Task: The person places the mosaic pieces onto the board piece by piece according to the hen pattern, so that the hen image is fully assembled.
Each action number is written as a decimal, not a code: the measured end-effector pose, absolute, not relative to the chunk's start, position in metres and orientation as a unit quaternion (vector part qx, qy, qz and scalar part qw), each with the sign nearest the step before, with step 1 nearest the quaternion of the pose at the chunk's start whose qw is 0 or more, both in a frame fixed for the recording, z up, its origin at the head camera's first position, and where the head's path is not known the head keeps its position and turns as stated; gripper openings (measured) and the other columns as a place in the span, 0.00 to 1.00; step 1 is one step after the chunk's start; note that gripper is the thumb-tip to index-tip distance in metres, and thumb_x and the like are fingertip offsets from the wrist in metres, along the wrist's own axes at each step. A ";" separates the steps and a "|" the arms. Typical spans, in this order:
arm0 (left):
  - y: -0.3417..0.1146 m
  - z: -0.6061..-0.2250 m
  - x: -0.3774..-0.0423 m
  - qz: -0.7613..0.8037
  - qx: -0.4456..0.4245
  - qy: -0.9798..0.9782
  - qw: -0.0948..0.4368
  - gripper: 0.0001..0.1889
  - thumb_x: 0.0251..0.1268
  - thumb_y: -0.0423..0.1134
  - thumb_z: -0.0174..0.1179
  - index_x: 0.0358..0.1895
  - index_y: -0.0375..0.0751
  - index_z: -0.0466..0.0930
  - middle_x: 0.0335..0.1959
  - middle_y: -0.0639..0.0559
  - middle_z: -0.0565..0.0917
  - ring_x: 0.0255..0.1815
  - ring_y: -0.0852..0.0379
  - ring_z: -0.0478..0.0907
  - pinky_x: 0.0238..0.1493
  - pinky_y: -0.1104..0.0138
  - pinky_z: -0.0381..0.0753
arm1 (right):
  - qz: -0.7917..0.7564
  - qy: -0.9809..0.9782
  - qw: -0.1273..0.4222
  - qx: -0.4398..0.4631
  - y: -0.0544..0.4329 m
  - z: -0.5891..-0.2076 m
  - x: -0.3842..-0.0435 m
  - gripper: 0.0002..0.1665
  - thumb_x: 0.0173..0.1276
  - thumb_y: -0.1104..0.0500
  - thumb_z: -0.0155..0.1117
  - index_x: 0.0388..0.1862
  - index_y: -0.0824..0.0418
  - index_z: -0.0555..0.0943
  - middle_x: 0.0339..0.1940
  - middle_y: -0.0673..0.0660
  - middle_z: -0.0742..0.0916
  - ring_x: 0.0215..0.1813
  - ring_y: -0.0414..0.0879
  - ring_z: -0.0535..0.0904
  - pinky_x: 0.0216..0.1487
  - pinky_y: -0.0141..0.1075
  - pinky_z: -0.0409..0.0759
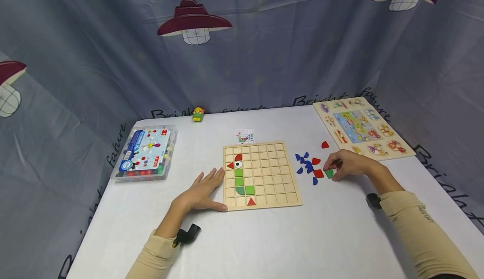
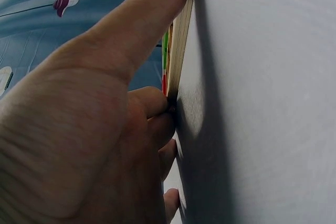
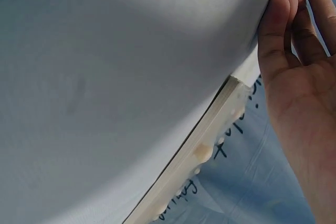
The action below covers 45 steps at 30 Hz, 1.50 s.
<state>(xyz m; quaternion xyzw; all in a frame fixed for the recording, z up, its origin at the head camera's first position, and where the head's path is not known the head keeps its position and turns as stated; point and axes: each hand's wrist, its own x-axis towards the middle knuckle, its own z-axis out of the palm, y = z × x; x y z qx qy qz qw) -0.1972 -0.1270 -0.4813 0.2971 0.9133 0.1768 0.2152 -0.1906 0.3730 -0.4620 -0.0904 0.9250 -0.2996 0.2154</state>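
In the head view, my left hand (image 1: 202, 191) lies with fingers extended at the left edge of a wooden grid board (image 1: 270, 178), its thumb touching the lower left corner. Set in the board's left columns are green squares (image 1: 239, 181), a green quarter-round piece (image 1: 240, 190), red pieces (image 1: 251, 202) and a round eye piece (image 1: 238, 164). To the right of the board, my right hand (image 1: 349, 163) pinches a green piece (image 1: 329, 173) between thumb and fingers, close to the tabletop. Beside it lie a red square (image 1: 318, 173) and several blue pieces (image 1: 309, 166).
A small pattern card (image 1: 244, 136) lies behind the board. At the left sits a clear plastic case (image 1: 145, 153) with coloured parts. A toy figure (image 1: 198, 114) stands at the back edge. A wooden picture puzzle (image 1: 363, 127) occupies the back right, near a loose red piece (image 1: 324, 145).
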 end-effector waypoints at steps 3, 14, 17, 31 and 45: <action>-0.127 -0.482 -0.197 0.174 0.296 0.915 0.213 0.62 0.45 0.67 0.69 0.79 0.43 0.45 0.81 0.52 0.45 0.82 0.51 0.36 0.80 0.48 0.32 | -0.300 0.925 0.215 -0.094 0.374 -0.462 -0.191 0.18 0.46 0.62 0.80 0.38 0.57 0.86 0.33 0.52 0.82 0.37 0.46 0.73 0.36 0.28 0.77; -0.127 -0.481 -0.197 0.178 0.294 0.914 0.216 0.62 0.45 0.66 0.69 0.79 0.43 0.44 0.81 0.51 0.45 0.82 0.51 0.36 0.80 0.48 0.32 | -0.309 0.921 0.214 -0.101 0.373 -0.461 -0.189 0.17 0.47 0.61 0.80 0.38 0.58 0.87 0.33 0.52 0.83 0.37 0.44 0.73 0.36 0.27 0.76; -0.127 -0.480 -0.197 0.178 0.297 0.913 0.214 0.62 0.46 0.66 0.69 0.79 0.42 0.44 0.81 0.51 0.45 0.82 0.51 0.36 0.80 0.48 0.32 | -0.308 0.922 0.213 -0.099 0.374 -0.462 -0.189 0.17 0.47 0.61 0.80 0.38 0.58 0.87 0.33 0.52 0.83 0.37 0.45 0.73 0.35 0.28 0.76; -0.130 -0.480 -0.197 0.177 0.304 0.914 0.203 0.61 0.46 0.66 0.69 0.78 0.41 0.44 0.81 0.49 0.46 0.82 0.49 0.38 0.80 0.46 0.33 | -0.301 0.931 0.194 -0.075 0.367 -0.463 -0.194 0.18 0.47 0.59 0.80 0.38 0.60 0.87 0.28 0.51 0.81 0.34 0.44 0.73 0.32 0.28 0.74; -0.128 -0.483 -0.197 0.171 0.305 0.914 0.205 0.62 0.46 0.66 0.69 0.78 0.41 0.45 0.81 0.50 0.46 0.82 0.50 0.39 0.80 0.47 0.34 | -0.318 0.930 0.161 -0.083 0.328 -0.456 -0.198 0.17 0.47 0.62 0.79 0.38 0.62 0.87 0.31 0.53 0.84 0.34 0.45 0.74 0.33 0.29 0.77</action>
